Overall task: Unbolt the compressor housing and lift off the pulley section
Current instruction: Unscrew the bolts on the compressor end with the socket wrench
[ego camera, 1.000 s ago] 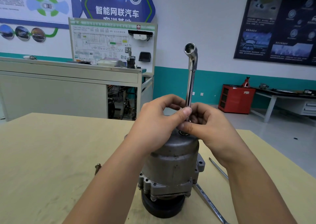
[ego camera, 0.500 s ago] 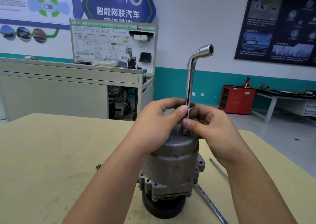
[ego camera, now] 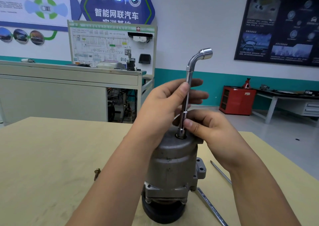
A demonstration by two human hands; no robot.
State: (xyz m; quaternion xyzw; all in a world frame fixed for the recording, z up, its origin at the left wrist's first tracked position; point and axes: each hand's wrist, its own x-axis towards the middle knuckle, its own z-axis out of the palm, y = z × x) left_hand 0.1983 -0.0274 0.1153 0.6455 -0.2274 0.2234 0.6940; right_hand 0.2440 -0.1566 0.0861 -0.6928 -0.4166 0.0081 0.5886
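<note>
I found the compressor housing standing on end on the table, with the dark pulley section underneath it, against the tabletop. An L-shaped socket wrench stood on the top face of the housing. Its lower socket was seated over a fastener there; the fastener itself was hidden.

Grip: the left hand pinched the shaft about midway up, thumb in front and straighter fingers behind. The right hand pinched the lower socket just above the housing, thumb on the near side. Neither hand touched the housing itself, as far as I could tell.

The relation that matters: the wrench's long axis ran nearly upright, leaning slightly right toward the top, with the bent end pointing right. The fastener lay directly below both grips, on that same axis. The right hand was the nearer to it. In my judgement, any turning must be about this vertical axis, and the pulley section cannot be lifted until the bolting is finished.

A loose bolt lay on the table to the left of the housing, and a long flat tool to the right.
</note>
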